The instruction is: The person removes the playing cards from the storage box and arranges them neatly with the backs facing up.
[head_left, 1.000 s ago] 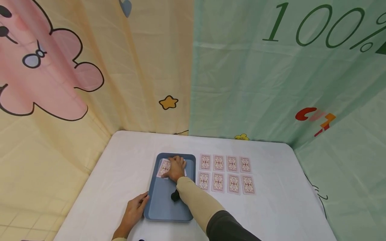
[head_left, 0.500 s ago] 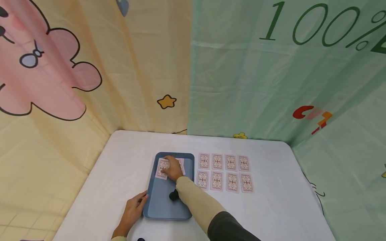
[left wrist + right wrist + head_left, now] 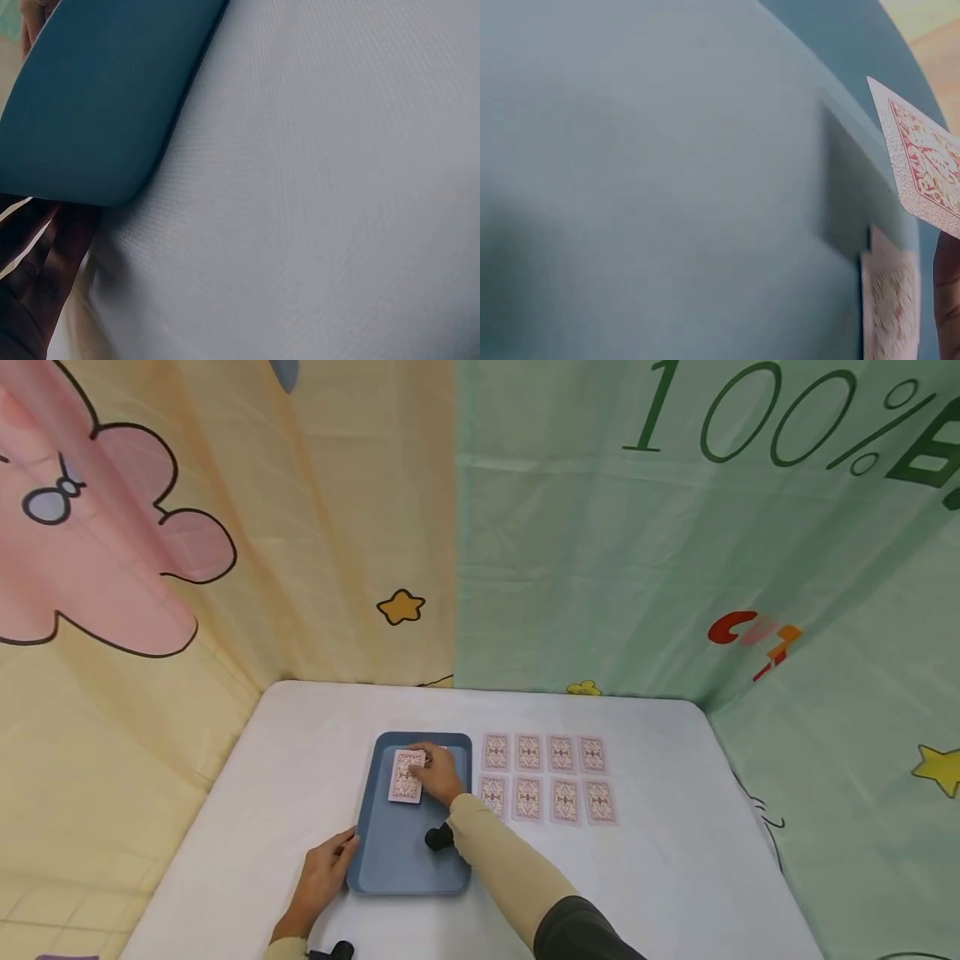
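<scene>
My right hand (image 3: pixel 441 774) pinches a red-and-white patterned playing card (image 3: pixel 406 777) over the far left part of a blue tray (image 3: pixel 408 877). In the right wrist view the held card (image 3: pixel 928 161) is tilted and raised, its shadow on the tray wall side. Other cards (image 3: pixel 892 307) lie lower on the tray floor there, near my fingers (image 3: pixel 949 292). At the tray's left edge my left hand (image 3: pixel 324 870) touches the rim. The left wrist view shows its straight fingers (image 3: pixel 67 244) right at the underside of the tray's rim (image 3: pixel 97 196).
To the tray's right, two rows of face-down playing cards (image 3: pixel 565 800) lie on the white table (image 3: pixel 637 893). Patterned curtains (image 3: pixel 585 568) enclose the table's back and sides. A black wrist camera (image 3: pixel 440 837) shows at my right sleeve, over the tray.
My right hand has shifted from between the two cards' places in the tray to gripping a card at the left. The left hand stays at the tray's edge; the head view has turned slightly right.
</scene>
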